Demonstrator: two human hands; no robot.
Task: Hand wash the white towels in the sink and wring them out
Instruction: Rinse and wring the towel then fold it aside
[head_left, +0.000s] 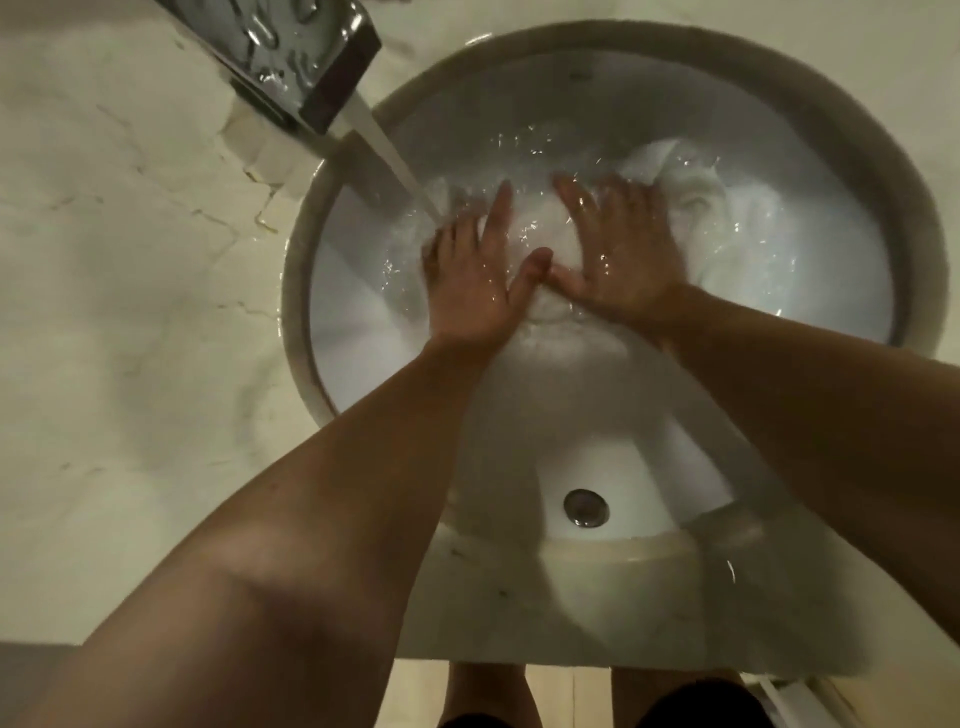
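Observation:
A white towel (696, 208) lies soaked in the water of the round sink (363, 171), bunched toward the far right side. My left hand (475, 275) and my right hand (615, 254) lie flat on the towel with fingers straight, thumbs meeting in the middle, pressing it under the water. A stream of water (387, 153) from the chrome tap (296, 57) falls just beside my left hand's fingers. How many towels lie in the water I cannot tell.
The overflow hole (586, 508) sits in the sink's near wall. Pale marble counter (130, 291) surrounds the sink on the left and front. Below the counter edge, my legs and the floor show.

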